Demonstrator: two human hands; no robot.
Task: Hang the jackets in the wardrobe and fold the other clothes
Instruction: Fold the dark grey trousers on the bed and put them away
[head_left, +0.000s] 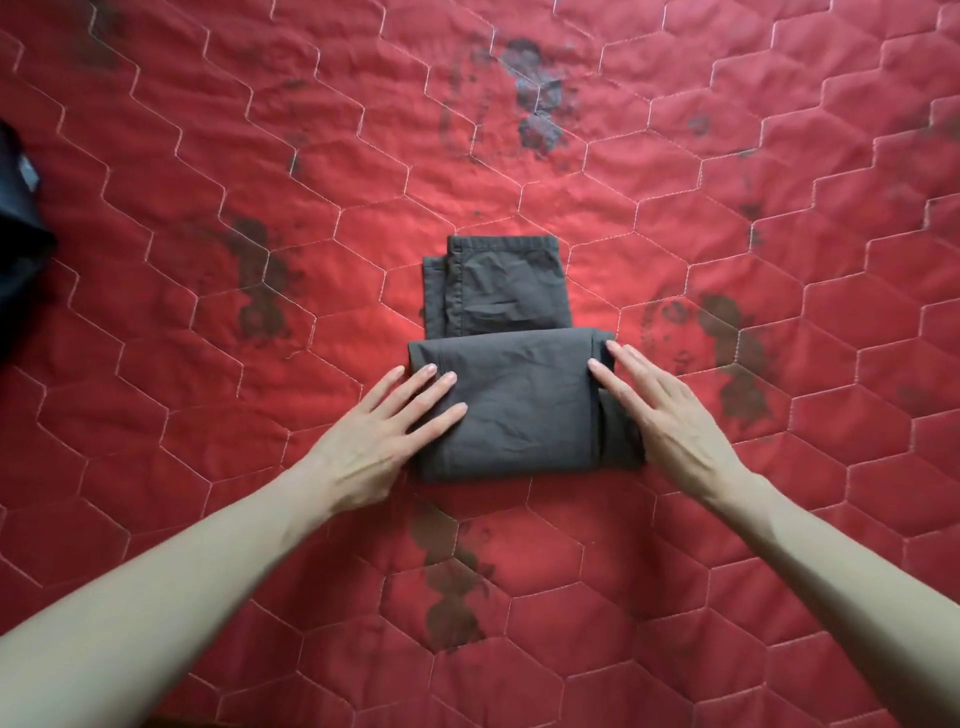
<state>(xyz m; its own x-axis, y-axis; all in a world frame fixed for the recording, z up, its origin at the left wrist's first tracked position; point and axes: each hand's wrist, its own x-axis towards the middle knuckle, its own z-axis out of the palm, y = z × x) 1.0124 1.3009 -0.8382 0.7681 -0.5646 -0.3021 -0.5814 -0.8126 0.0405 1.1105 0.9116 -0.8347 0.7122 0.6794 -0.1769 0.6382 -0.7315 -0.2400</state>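
A pair of dark grey trousers (511, 395) lies folded in the middle of the red quilted bedspread (727, 260). Its near part is doubled over into a thick block, and the hem ends stick out flat on the far side. My left hand (379, 431) lies flat with spread fingers on the block's left edge. My right hand (660, 410) lies flat on its right edge, fingers stretched out. Neither hand grips the cloth.
A dark, black-blue garment (18, 228) lies at the left edge of the view, only partly visible. The bedspread has white hexagon stitching and faded dark flower prints, and it fills the whole view.
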